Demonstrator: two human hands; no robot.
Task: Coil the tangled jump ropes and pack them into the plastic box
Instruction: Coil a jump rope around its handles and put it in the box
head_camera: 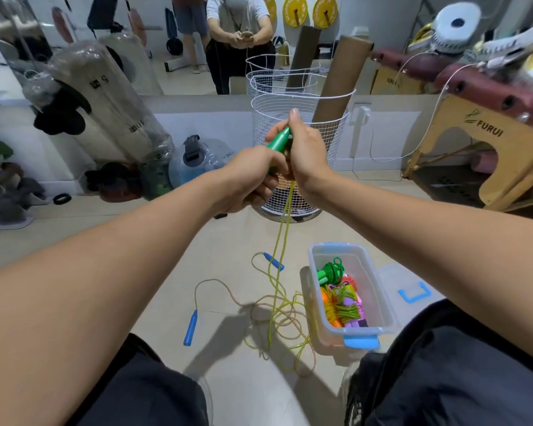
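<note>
Item: jump ropes, loose and packed, seen from the wearer's head, standing.

Nearest: dark trouser legs at the lower corners of the head view, a shoe tip beside the plastic box (379, 290).

On the floor (222, 241) between the legs: a tangle of yellow-green rope (285, 312) mixed with a thinner orange-pink rope (216, 282). Two blue handles lie apart, one blue handle (190, 328) to the left of the tangle, the other blue handle (274, 261) farther off.

Just right of the tangle: the plastic box, clear, blue clips on its ends, holding coiled ropes in green, yellow, orange and pink. Its lid (410, 290) lies flat on the floor to the right.

Raised above the floor: left hand (253, 176) curled round the lower part of a green handle (279, 141); right hand (305, 149) gripping the same handle near its top, thumb upright. Doubled yellow-green strands hang from the hands down to the tangle.

Behind the hands: a white wire basket (302, 124) holding a cardboard tube (339, 84).

Farthest: a wall mirror (154, 75), wrapped rolls leaning at left, a wooden stool at right.
</note>
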